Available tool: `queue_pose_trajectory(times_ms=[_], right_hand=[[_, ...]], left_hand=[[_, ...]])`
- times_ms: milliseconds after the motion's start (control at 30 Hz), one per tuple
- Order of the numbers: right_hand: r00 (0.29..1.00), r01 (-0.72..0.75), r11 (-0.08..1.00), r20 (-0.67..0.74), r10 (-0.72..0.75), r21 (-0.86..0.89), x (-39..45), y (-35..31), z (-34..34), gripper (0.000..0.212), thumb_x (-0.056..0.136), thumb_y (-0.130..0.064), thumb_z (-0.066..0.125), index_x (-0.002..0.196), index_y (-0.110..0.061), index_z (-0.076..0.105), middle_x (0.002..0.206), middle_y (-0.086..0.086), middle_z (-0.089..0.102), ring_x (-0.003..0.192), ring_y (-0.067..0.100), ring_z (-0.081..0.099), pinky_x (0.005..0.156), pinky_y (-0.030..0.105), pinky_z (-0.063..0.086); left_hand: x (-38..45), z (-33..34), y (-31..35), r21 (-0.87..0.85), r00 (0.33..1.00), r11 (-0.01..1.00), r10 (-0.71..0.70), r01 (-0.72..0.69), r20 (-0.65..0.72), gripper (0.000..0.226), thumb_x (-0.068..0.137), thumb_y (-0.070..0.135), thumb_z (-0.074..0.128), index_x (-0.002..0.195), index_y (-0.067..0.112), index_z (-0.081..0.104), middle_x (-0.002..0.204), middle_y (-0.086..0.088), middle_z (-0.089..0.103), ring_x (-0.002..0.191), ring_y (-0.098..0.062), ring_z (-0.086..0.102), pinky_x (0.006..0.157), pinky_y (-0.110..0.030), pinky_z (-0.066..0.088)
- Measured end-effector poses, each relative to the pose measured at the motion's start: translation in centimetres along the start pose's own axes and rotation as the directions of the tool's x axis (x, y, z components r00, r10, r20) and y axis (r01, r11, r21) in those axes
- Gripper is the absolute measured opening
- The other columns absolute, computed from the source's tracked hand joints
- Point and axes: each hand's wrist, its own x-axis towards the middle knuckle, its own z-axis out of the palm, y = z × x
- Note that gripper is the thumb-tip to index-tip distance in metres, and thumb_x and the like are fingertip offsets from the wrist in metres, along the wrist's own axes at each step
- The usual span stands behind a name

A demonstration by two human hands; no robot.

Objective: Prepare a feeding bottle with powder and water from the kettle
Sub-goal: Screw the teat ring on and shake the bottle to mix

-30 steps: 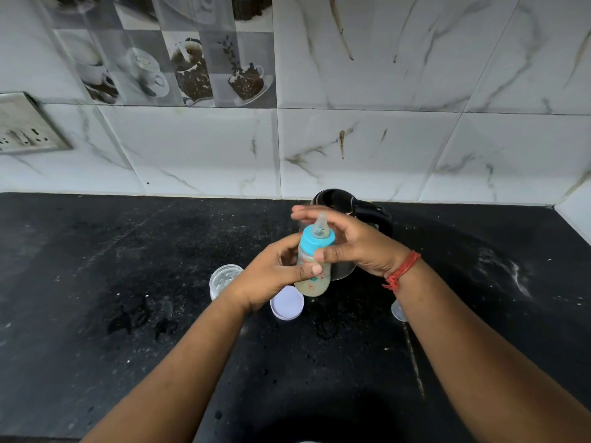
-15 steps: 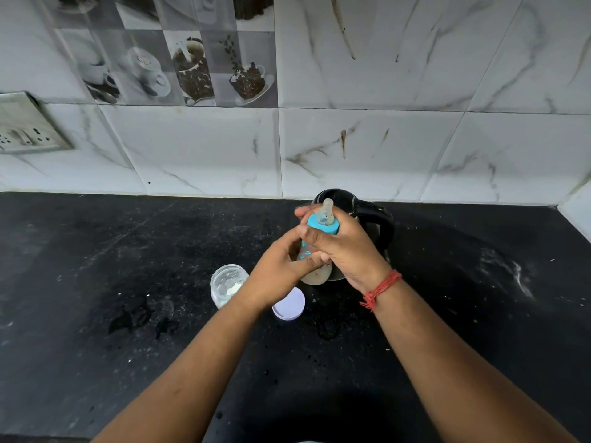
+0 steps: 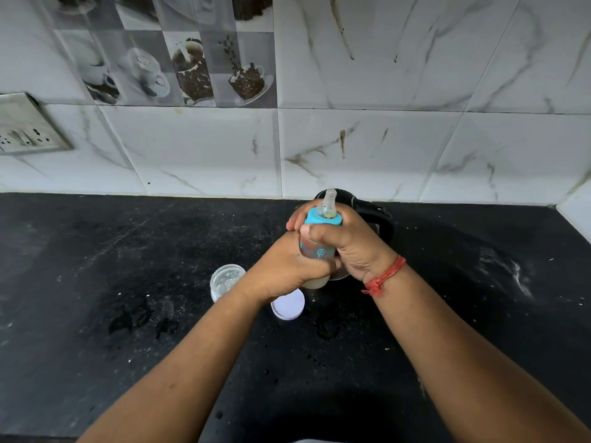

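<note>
Turquoise plastic shows between curled fingers (image 3: 295, 220) as a person grips a small clear feeding bottle with a turquoise collar and a translucent teat (image 3: 320, 238), held upright above a black speckled stone counter (image 3: 128, 251). The right hand (image 3: 348, 243) wraps round the collar and upper body, thumb laid across the front; the left hand (image 3: 287, 270) clasps the lower body, fingers curled round it, and the two hands touch. The bottle's base holds a pale, cloudy liquid. Printed on its side are a turquoise leaf motif and an orange mark; no wording can be read. A red thread band (image 3: 383, 276) circles the right wrist. Directly behind the hands stands a black-topped electric kettle with a metal body (image 3: 371, 215), largely hidden. Just left of the left wrist sits an open clear jar holding white powder (image 3: 225, 279), and its white round lid (image 3: 287, 303) lies flat on the counter just below the hands. White dust smears the counter at right. Marbled white wall tiles (image 3: 415, 139) rise behind, some printed with coffee cups and beans, beside a switch plate (image 3: 25, 129) at far left.
</note>
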Motion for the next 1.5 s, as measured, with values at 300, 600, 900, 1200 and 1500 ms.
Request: queue_pose_trajectory(times_ms=[300,600,900,1200,1500], right_hand=[[0.982,-0.005,0.994,-0.186,-0.015,-0.107,-0.1,0.2,1.1,0.028,0.077,-0.021,0.078,0.096,-0.002,0.068,0.103,0.008,0.070,0.094,0.014,0.067,0.084,0.026,0.054],[0.949,-0.027,0.999,0.314,0.041,-0.047,0.2,-1.7,-0.4,0.031,0.075,-0.030,0.075,0.093,-0.006,0.071,0.117,0.012,0.070,0.111,0.031,0.063,0.089,0.042,0.053],[0.979,-0.009,0.999,-0.202,-0.001,-0.048,0.3,0.9,1.1,0.005,0.071,-0.010,0.070,0.072,-0.015,0.071,0.081,0.000,0.071,0.083,0.012,0.066,0.079,0.024,0.054],[0.824,-0.157,0.987,-0.556,0.107,-0.043,1.1,3.5,2.1,0.014,0.079,-0.023,0.079,0.074,-0.018,0.067,0.058,-0.010,0.064,0.059,0.007,0.064,0.064,0.027,0.053],[0.735,-0.187,0.982,-0.660,0.156,0.023,0.4,5.6,3.0,0.025,0.083,-0.031,0.082,0.089,-0.010,0.070,0.079,0.012,0.073,0.073,0.019,0.071,0.078,0.041,0.061]], left_hand=[[0.1,-0.4,0.0,0.074,0.998,0.996,0.051,-0.048,-0.040,0.017,0.082,0.009,0.070,0.097,0.011,0.064,0.081,-0.013,0.068,0.075,-0.018,0.063,0.070,-0.035,0.053],[-0.3,-0.6,0.9,-0.278,0.949,0.958,0.028,0.064,0.314,0.020,0.072,0.017,0.076,0.089,0.009,0.069,0.082,-0.009,0.071,0.079,-0.021,0.071,0.078,-0.031,0.057],[0.6,0.9,-0.9,0.130,0.985,0.991,0.041,-0.019,-0.167,0.017,0.075,0.016,0.067,0.090,0.011,0.065,0.070,-0.013,0.066,0.064,-0.011,0.062,0.060,-0.032,0.051],[1.5,3.2,-4.0,0.184,0.877,0.979,0.017,0.082,-0.480,0.038,0.082,0.030,0.074,0.114,0.033,0.053,0.089,0.014,0.070,0.084,0.015,0.065,0.062,-0.003,0.046],[0.8,2.9,-5.8,0.277,0.892,0.949,-0.010,0.151,-0.452,0.038,0.080,0.039,0.068,0.111,0.034,0.045,0.091,0.015,0.067,0.084,0.004,0.065,0.071,-0.023,0.054]])
